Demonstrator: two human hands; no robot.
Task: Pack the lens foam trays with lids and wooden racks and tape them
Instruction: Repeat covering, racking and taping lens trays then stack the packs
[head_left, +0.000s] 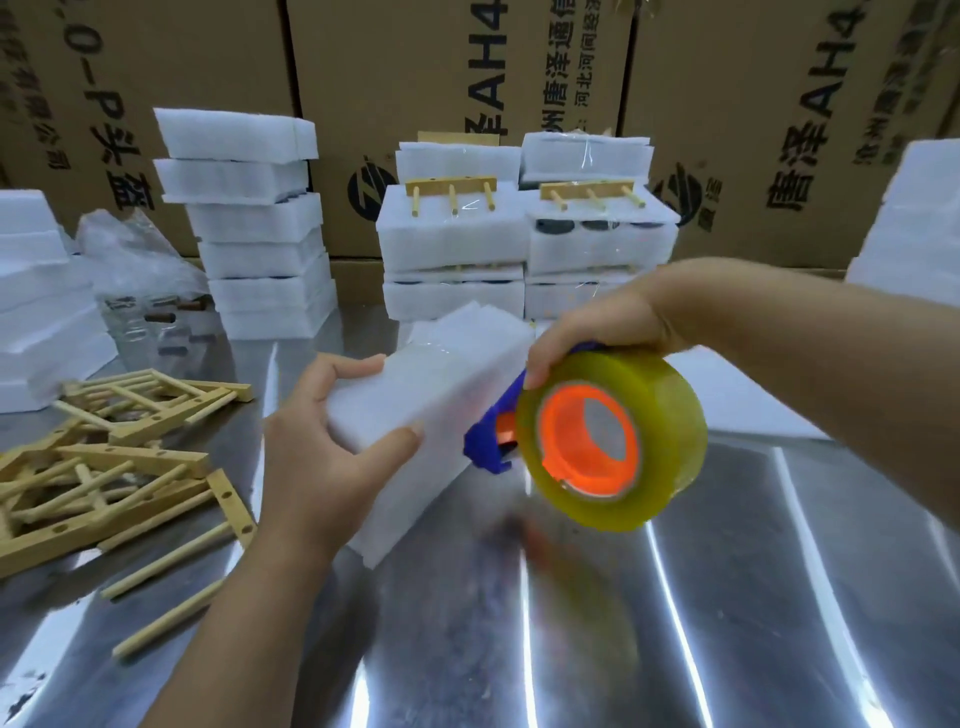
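Head view showed me both hands working above the middle of the steel counter (571, 623). The left hand (332, 441) gripped the white foam tray pack (447, 374) at its near end, thumb on the side face and fingers curled over the upper edge. The pack was tilted, and I could not tell if its lower corner touched the counter. The right hand (597, 332) was closed around the blue tape dispenser (491, 441), with the yellow tape roll (613, 441) hanging toward me above the counter. The dispenser nose was just beside the right edge of the pack.

The widest room for moving lay on the near part of the counter, toward me. On the left, a pile of wooden racks (104, 467) and loose dowels (166, 566) came near the left forearm. Behind the hands, taped foam stacks (452, 244) and a taller foam stack (260, 234) stood before the cardboard boxes (415, 78). A flat foam sheet (727, 395) lay under the right forearm.
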